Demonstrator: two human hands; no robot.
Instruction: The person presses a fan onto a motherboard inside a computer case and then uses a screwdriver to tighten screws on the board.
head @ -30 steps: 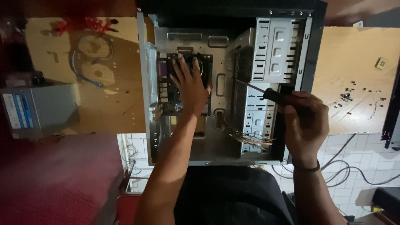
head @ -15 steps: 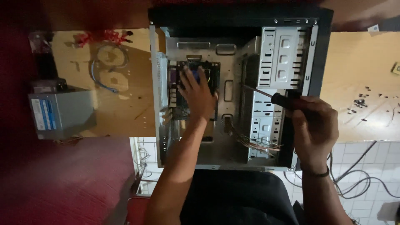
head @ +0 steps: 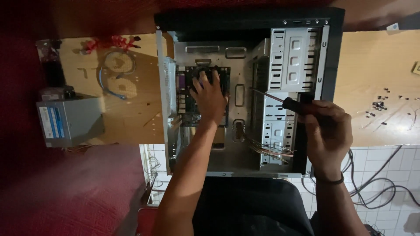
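Since a moment ago the open computer case sits a little lower and more central in view, while both hands keep their places. Inside the case, the left hand still rests on the motherboard, fingers spread flat over its cooler. At the case's right edge, the right hand stays wrapped tight around a screwdriver, its shaft angled inward. Left of the case lies a grey power supply; loose screws dot the wooden table right of it.

label | blue-white rectangle | grey power-supply box side, far left
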